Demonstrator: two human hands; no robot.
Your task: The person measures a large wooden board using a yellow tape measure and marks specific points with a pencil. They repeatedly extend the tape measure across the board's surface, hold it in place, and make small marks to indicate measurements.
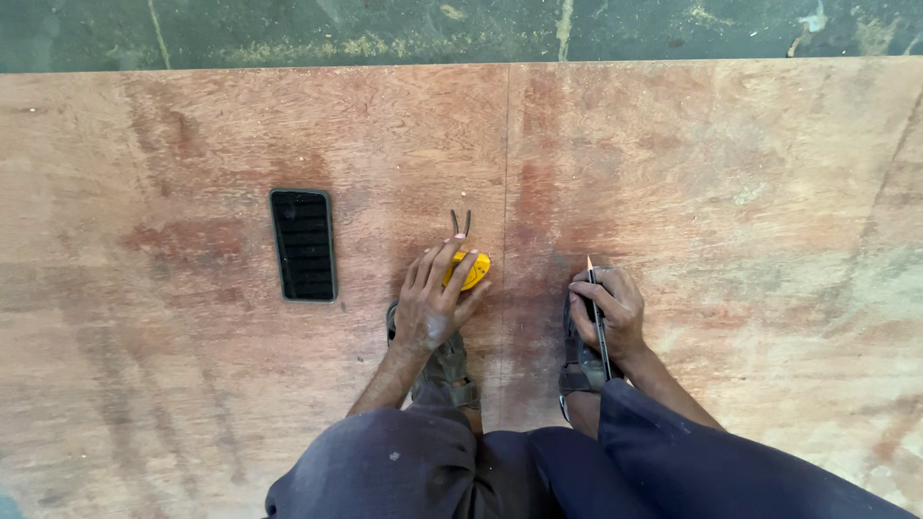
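The person is crouched on a big sheet of reddish-brown plywood (673,173), worn and blotchy, with a thin seam running down it between the two hands. The left hand (430,303) is spread over a small yellow tape measure (471,269), fingers draped across its top so only a rounded yellow edge with some dark marking peeks out on the far side; it sits flat on the wood just left of the seam. Just beyond it lies a little dark two-pronged metal piece (461,223), whether joined to the tape I cannot tell. The right hand (608,309) is closed around a pencil (598,317), a slim dark one with its sharpened tip pointing away from the person, held low over a sandalled foot (574,370). Off to the left, well apart from the hands, a black phone (303,244) lies face up on the board.
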